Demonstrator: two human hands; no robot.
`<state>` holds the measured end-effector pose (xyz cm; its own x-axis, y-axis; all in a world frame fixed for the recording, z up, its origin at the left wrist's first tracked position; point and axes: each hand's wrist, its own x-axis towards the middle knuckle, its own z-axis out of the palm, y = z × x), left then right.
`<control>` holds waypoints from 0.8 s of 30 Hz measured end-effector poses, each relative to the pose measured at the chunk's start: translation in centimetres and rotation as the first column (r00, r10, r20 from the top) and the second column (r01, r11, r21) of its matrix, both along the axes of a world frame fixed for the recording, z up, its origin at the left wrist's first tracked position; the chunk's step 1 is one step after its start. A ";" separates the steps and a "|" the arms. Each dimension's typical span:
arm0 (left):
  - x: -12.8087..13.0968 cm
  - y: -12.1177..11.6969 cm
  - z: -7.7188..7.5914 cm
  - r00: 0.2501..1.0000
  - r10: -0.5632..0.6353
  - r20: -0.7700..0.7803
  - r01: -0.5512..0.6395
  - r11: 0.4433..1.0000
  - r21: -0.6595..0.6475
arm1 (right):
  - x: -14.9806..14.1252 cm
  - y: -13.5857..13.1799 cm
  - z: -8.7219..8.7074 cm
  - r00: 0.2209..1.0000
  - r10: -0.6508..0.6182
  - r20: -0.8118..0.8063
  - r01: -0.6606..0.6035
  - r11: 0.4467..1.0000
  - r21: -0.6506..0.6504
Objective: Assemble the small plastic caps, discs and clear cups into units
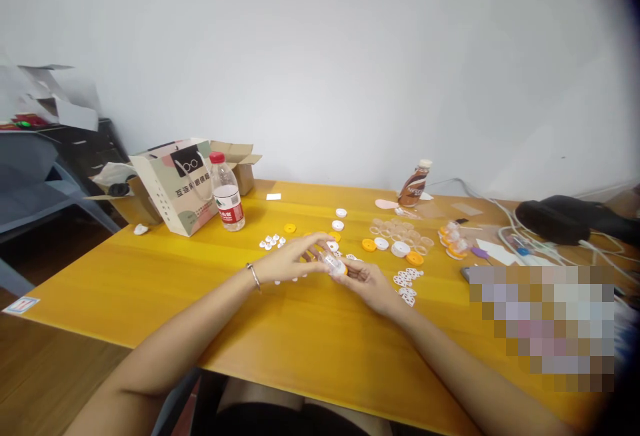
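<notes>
A small clear plastic cup with white parts inside and an orange rim [333, 263] is held between my two hands above the table. My left hand [299, 257], wearing a bracelet, has its thumb and fingers closed around one end. My right hand [369, 284] pinches the orange end with thumb and fingers. Just behind the hands are white discs [337, 225] and orange discs [369, 245]. Small white knobs [271, 243] lie left of my left hand, and white openwork wheels [407, 277] beside my right. Several clear cups [400, 228] stand farther back.
At the right are finished-looking clear-and-orange pieces [453, 240], cables [520, 239] and a dark bag [555, 219]. A brown drink bottle [414, 185] stands near the wall. Left stand a red-capped water bottle [228, 199], a paper bag [177, 189] and a cardboard box [244, 173].
</notes>
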<state>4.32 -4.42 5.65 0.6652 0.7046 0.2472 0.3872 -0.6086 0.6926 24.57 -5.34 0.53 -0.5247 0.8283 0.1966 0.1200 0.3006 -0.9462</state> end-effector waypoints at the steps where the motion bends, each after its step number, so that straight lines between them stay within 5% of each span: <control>1: -0.1 0.1 0.0 0.999 -0.034 0.004 0.034 0.999 0.009 | 0.0 0.0 0.0 1.000 0.000 0.005 0.000 1.000 0.004; 8: 0.9 -0.6 -0.7 0.979 0.196 -0.056 -0.193 0.980 0.050 | -0.4 -1.2 0.0 0.987 -0.141 0.072 0.125 0.974 0.190; 11: 1.1 -1.2 -0.5 0.975 0.210 -0.076 -0.204 0.976 0.079 | -0.3 -1.5 0.2 0.976 -0.203 0.077 0.176 0.948 0.267; 16: 0.4 -0.8 0.2 0.999 -0.026 -0.032 0.029 0.993 0.111 | 0.2 -0.8 0.5 0.999 -0.003 0.053 0.001 1.000 0.027; 20: -0.2 -0.2 0.7 0.977 -0.212 0.020 0.211 0.976 0.054 | 0.4 -0.5 0.4 0.993 0.106 -0.054 -0.113 0.983 -0.145; 24: 0.0 -0.5 0.5 0.999 -0.040 -0.020 0.041 0.997 0.061 | 0.2 -0.5 0.6 0.996 0.077 -0.051 -0.083 0.988 -0.128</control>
<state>4.34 -4.90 6.17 0.6975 0.6612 0.2762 0.3742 -0.6648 0.6465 24.77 -5.87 1.18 -0.5832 0.8041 0.1151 0.0561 0.1812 -0.9818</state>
